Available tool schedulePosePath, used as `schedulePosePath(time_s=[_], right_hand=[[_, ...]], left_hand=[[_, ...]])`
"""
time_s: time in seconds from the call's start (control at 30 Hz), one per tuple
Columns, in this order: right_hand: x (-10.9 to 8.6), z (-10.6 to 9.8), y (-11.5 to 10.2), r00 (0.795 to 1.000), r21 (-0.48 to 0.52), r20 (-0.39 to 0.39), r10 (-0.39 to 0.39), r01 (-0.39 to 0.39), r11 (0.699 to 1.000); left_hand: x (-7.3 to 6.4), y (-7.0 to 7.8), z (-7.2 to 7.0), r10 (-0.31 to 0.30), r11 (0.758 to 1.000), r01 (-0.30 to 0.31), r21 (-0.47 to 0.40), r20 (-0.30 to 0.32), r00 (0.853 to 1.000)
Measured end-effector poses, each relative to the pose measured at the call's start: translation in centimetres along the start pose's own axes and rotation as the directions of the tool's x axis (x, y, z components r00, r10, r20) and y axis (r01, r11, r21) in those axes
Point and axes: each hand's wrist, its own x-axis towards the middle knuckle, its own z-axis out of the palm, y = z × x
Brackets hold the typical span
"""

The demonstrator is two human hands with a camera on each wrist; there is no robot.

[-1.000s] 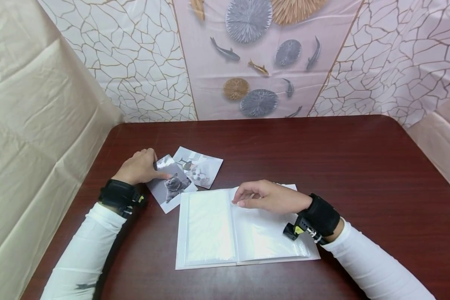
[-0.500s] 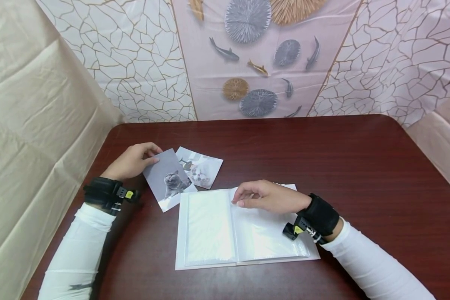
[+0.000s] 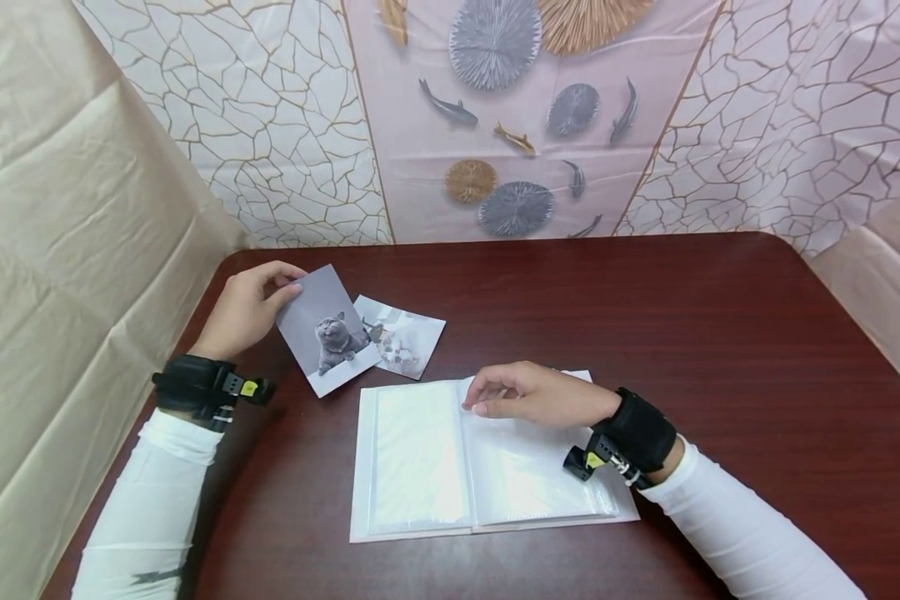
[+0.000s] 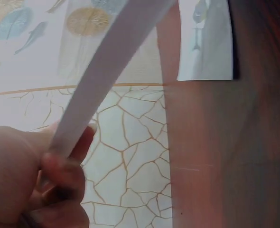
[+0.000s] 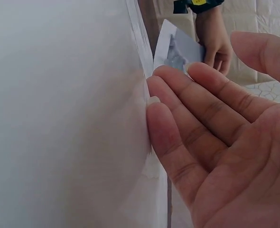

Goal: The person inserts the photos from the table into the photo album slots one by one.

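At the left of the head view my left hand (image 3: 242, 312) pinches the edge of a photo (image 3: 328, 333) of a grey cat, thumb on its face. The left wrist view shows that photo (image 4: 104, 76) raised and steeply angled. A second photo (image 3: 408, 342) lies on the table, partly covered by the held one in the head view. An open white photo album (image 3: 420, 458) with clear pockets lies in front. Over its right page, my right hand (image 3: 540, 393) rests with relaxed fingers near the fold. The right wrist view shows its fingertips (image 5: 164, 123) touching the album; nothing is held.
The dark red wooden table (image 3: 720, 350) reaches to a patterned cloth backdrop (image 3: 300, 125) at the back. A cream cloth (image 3: 82, 250) hangs along the left side.
My left hand has lifted the cat photo from the table and moved it up and slightly left, uncovering more of its image. The right hand and the album have stayed in place.
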Motion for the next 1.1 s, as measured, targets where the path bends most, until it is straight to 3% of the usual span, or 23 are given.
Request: schedulePosePath(time_s=[0.13,0.37,0.5,0.73,1.1], right_hand=[[0.1,0.0,0.0,1.000,-0.006,0.005,-0.004,0.004,1.000],[0.3,-0.1,-0.2,1.000,-0.043,0.021,-0.019,0.020,0.999],[0.5,-0.3,-0.7,0.999,-0.068,0.021,-0.027,0.029,0.997],[1.3,-0.7,-0.9,0.999,-0.073,-0.006,-0.049,0.048,0.996],[3.2,-1.9,-1.1,0.996,0.002,-0.082,-0.031,0.032,0.999]], left_hand=[[0.0,0.4,-0.1,0.015,0.998,-0.018,-0.063,-0.045,0.999],[-0.3,1.9,0.4,-0.008,0.990,0.017,-0.138,0.068,0.998],[-0.5,2.8,0.9,0.017,0.983,0.006,-0.182,0.123,0.992],[-0.8,4.8,2.1,0.065,0.962,0.004,-0.273,0.243,0.968],[-1.5,6.7,3.9,0.100,0.940,0.029,-0.341,0.357,0.929]])
